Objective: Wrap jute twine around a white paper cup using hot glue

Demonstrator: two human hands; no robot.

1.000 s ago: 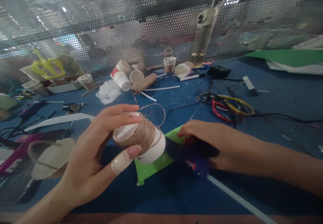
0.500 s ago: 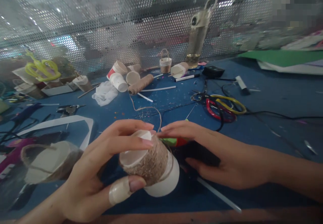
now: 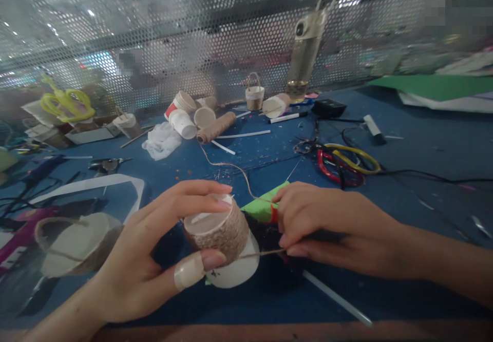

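My left hand (image 3: 169, 249) grips a white paper cup (image 3: 239, 270) by its upturned base, thumb below and fingers above. Brown twine (image 3: 221, 236) is wound round the half of the cup nearest the base; the wall towards the rim is bare white. My right hand (image 3: 327, 224) pinches the twine strand (image 3: 265, 253), drawn straight from the cup's side. From there the twine runs back over a green and red piece (image 3: 260, 209) to the twine spool (image 3: 216, 128). A tape wrap covers my left thumb.
Scissors (image 3: 346, 165) with red and yellow handles lie right of centre. Behind are several paper cups (image 3: 183, 124), a water bottle (image 3: 304, 59) and a small twine-handled bucket (image 3: 254, 98). Left lies another twine-handled cup (image 3: 82, 244). A glue stick (image 3: 339, 298) rests near the front edge.
My right hand has closed on the twine and drawn it right, away from the cup. The cup has turned slightly in my left hand, and dark marks now show near its rim.
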